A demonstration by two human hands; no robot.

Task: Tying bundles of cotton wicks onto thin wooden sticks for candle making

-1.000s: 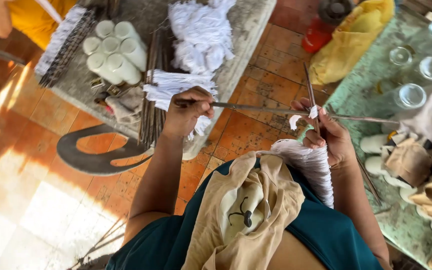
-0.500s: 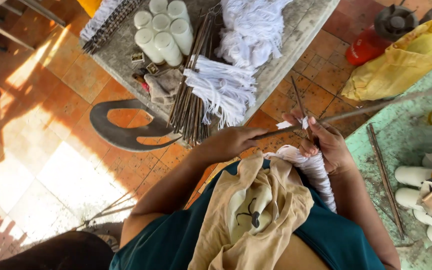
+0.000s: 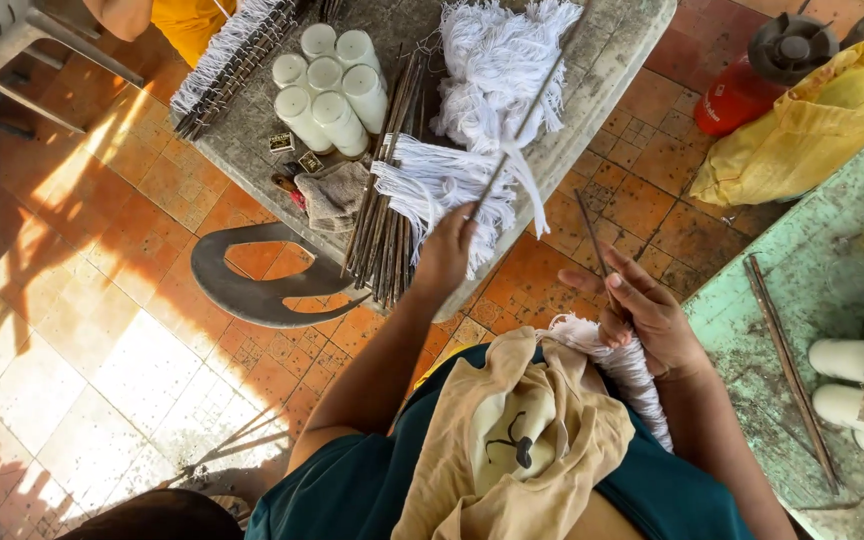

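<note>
Half a second ago the left hand (image 3: 444,252) sat low near the lap, gripping a rod that ran across to the right hand; now it has reached up and away to the stone table (image 3: 607,75), and the rod (image 3: 520,130) it pinches slants up over the white threads with one wick (image 3: 530,190) draped from it. Its fingers are closed on the rod's lower end, right at the fringe of the wick bundle (image 3: 442,185).

Her right hand (image 3: 642,315) stays near the lap, fingers partly curled around a second thin rod (image 3: 592,235) that sticks up and away from her, and around the top of a white wick hank (image 3: 622,365) that trails down over her thigh. The two hands are now well apart.

Beside the left hand lies a sheaf of dark rods (image 3: 387,225), hanging over the table's near edge. Behind the bundle sits a bigger heap of white thread (image 3: 497,65). Further left on the table stand six white candles (image 3: 324,88) packed together, with a crumpled rag (image 3: 332,192) in front of them and a rack of rods strung with wicks (image 3: 227,65) at the far corner.

A tan cloth (image 3: 512,440) lies in her lap over teal clothing. On the green bench (image 3: 752,350) to her right rest a loose rod (image 3: 787,370) and more white candles (image 3: 847,385). A yellow bag (image 3: 802,125) slumps on the tiled floor (image 3: 102,330), near a red canister (image 3: 742,85).
</note>
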